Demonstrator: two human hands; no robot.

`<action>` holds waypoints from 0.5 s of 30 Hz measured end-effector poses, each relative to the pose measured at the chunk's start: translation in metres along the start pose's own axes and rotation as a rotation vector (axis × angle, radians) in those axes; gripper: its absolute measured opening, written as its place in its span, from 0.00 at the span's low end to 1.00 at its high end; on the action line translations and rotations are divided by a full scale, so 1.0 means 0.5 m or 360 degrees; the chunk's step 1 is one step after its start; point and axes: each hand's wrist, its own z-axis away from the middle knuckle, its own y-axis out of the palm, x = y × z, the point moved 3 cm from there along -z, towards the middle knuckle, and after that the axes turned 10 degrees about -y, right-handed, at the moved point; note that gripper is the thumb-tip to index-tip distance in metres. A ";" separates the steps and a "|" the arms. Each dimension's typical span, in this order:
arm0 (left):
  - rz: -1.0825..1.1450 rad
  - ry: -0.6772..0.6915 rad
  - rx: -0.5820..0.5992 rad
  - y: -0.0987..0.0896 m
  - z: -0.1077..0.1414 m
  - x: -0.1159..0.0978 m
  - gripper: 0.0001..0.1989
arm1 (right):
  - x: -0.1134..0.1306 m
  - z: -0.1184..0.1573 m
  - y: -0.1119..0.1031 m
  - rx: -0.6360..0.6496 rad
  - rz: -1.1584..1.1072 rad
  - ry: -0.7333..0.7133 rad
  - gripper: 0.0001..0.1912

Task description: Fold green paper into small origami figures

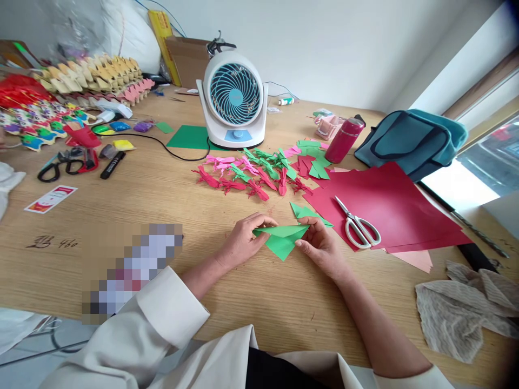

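Note:
A green sheet of folded paper (283, 246) is held between both hands above the wooden table. My left hand (249, 233) pinches its left corner, fingers closed on it. At the opposite corner, my right hand (322, 246) grips the paper between thumb and fingers. The upper edge is folded over, and a pointed part hangs down toward me. Just behind my right hand lies another green paper piece (302, 210). Beyond the hands sits a pile of folded paper figures (257, 189) in red, pink and green.
White-handled scissors (360, 227) rest on large red paper sheets (389, 200) at right. A fan (235, 97) stands at the back, beside a red bottle (344, 140) and a teal bag (409, 140). Black-and-red scissors (67, 165) lie left; a crumpled cloth (454, 313) lies right.

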 end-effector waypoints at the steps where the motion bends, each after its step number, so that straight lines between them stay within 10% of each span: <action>1: 0.0005 -0.0001 -0.0006 0.000 0.000 0.001 0.11 | 0.000 -0.001 0.002 -0.0001 -0.0010 -0.0006 0.21; 15: 0.0026 0.0080 0.0109 0.016 0.006 -0.004 0.17 | -0.015 -0.011 -0.019 -0.0141 0.0067 0.0016 0.17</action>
